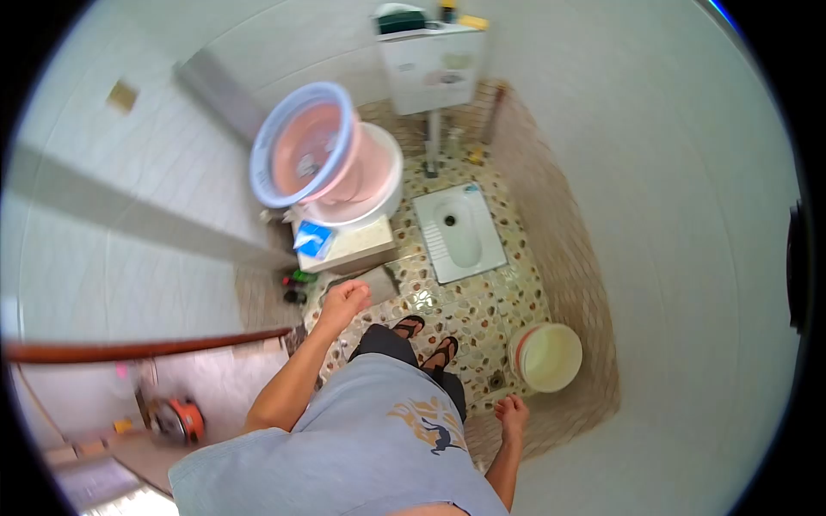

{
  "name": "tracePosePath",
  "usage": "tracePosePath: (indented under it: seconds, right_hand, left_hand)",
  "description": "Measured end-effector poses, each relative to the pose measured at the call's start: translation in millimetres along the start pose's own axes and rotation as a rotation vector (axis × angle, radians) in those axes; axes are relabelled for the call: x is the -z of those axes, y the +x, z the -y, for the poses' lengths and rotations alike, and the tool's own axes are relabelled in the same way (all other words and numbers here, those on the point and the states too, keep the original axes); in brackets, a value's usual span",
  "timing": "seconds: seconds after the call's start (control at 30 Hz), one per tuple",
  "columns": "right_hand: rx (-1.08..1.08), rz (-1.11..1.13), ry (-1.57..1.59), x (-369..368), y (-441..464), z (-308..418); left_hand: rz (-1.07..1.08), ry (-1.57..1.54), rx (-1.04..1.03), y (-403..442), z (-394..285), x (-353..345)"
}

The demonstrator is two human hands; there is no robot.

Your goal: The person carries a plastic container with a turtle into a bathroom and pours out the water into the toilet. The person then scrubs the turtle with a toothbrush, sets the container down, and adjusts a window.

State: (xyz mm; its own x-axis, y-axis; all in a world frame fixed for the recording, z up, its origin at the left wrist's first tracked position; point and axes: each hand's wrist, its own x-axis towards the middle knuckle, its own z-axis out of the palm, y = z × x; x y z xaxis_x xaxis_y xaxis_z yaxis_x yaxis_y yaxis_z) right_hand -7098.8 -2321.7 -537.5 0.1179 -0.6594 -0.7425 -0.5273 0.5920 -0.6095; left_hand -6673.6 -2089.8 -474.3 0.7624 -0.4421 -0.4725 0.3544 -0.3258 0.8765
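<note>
My left hand [347,299] hangs in front of my body with its fingers curled closed, and nothing shows in it. It is nearest to the tiled box ledge [348,251] and the grey mat-like piece [379,285] on the floor. Low on the right, my right hand [513,414] hangs with loosely bent fingers a little apart, holding nothing. Just beyond it stands a pale bucket [551,357], apart from the hand. Ahead, a white squat toilet [459,232] is set into the pebble-patterned floor [422,297].
Stacked pink and blue basins [303,144] tilt on the ledge beside a blue packet [313,240]. A white cistern [432,69] hangs on the back wall with items on top. Tiled walls close in on the right. An orange-and-black machine [179,420] lies beyond the doorway, left.
</note>
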Motion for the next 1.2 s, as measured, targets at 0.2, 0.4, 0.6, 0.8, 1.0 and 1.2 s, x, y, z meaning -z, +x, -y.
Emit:
tracePosePath:
  seconds: [0.2,0.4,0.6,0.8,1.0,1.2]
  right_hand:
    - [0.214,0.397,-0.093,-19.2,51.7,84.6]
    - [0.632,0.523,-0.167,-190.9,-39.4,240.0]
    - [0.687,0.966,-0.450,-384.6,-177.2,211.7]
    - [0.781,1.569,-0.913,-527.5,-359.4,33.8]
    - [0.943,2.007,-1.311,-599.4,-489.4,-85.4]
    - [0.743,2.138,-1.309,-657.6,-564.9,-163.2]
  left_hand:
    - [-0.327,-0.215,-0.087,-91.9,-17.3,62.3]
    - [-0.597,-0.307,-0.283,-148.5,-3.4,119.2]
    - [-0.788,-0.220,-0.395,-228.8,43.4,195.7]
    - [-1.044,-0.341,-0.209,-354.0,117.7,298.5]
    - [-1.457,-0.612,-0.209,-462.2,194.8,355.5]
    - [-1.591,-0.759,-0.098,-507.9,219.9,399.0]
